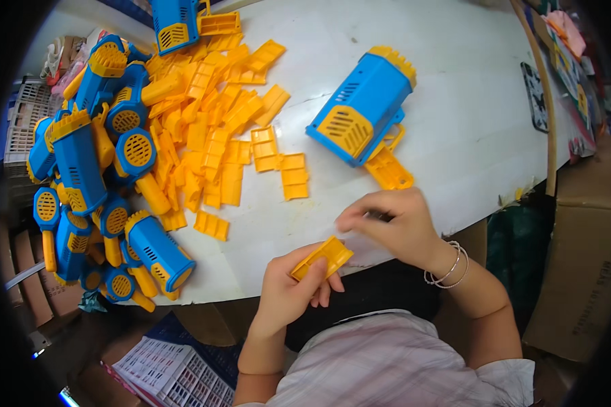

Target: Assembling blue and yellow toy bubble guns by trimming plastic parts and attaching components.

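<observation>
My left hand point(284, 290) grips a small yellow plastic cover point(334, 254), its ribbed hollow side facing up and the thumb pressed on it. Just above and to the right, my right hand point(402, 222) is closed, fingertips together near the cover's far end. Something dark point(379, 216) shows in its curled fingers; its kind is hidden. Beyond the right hand, a blue and yellow bubble-gun-like toy point(366, 102) lies on the table, its yellow handle point(390, 169) pointing toward me with its inside exposed.
A heap of loose yellow covers point(214, 146) spreads across the white table point(468, 88) on the left. Several blue and yellow toys point(78, 159) are stacked at the left edge. A phone point(535, 97) lies far right, by a wooden edge strip point(546, 88). Cardboard point(577, 264) stands below right.
</observation>
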`<state>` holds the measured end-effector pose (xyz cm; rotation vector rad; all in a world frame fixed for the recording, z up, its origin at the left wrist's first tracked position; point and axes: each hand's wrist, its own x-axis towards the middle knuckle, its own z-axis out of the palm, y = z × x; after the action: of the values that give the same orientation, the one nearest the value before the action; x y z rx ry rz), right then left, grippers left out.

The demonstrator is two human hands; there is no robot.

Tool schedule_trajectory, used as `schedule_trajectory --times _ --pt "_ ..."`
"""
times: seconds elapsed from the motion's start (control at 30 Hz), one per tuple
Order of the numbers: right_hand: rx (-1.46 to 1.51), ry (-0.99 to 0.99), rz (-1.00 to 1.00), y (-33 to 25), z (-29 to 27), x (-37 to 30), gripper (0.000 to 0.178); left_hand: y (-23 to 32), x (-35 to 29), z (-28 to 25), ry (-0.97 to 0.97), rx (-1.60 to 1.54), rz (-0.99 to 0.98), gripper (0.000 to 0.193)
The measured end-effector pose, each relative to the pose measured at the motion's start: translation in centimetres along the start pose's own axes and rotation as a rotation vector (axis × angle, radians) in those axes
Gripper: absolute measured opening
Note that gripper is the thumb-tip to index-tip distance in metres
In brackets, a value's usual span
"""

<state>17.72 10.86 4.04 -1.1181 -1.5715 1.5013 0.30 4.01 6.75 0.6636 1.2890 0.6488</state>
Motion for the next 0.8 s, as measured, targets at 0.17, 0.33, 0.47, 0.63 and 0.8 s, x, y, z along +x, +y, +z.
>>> schedule_trajectory --times 0.17,0.33,0.47,0.63,0.8 --pt "-0.105 0.420 0.201 2.3 -4.8 -0.2 0.011 -1.4 2.4 0.7 -0.005 -0.032 0.189 0.026" --pt "-0.190 0.007 0.434 2.8 -4.7 0.7 0.023 -2.7 6.5 3.6 0.173 -0.318 0.199 0.035" --pt "0.079 0.084 0.370 3.3 -3.2 0.0 0.024 -1.7 7.2 4.5 0.168 -0.347 0.231 0.023" --pt "0.162 0.095 0.379 3.3 -1.7 -2.0 0.027 -1.1 6.7 2.7 0.078 -0.447 0.083 0.019" --pt "0.142 0.002 0.315 1.7 -1.0 -3.2 0.035 -1.3 6.8 2.3 -0.019 -0.319 0.000 0.025"
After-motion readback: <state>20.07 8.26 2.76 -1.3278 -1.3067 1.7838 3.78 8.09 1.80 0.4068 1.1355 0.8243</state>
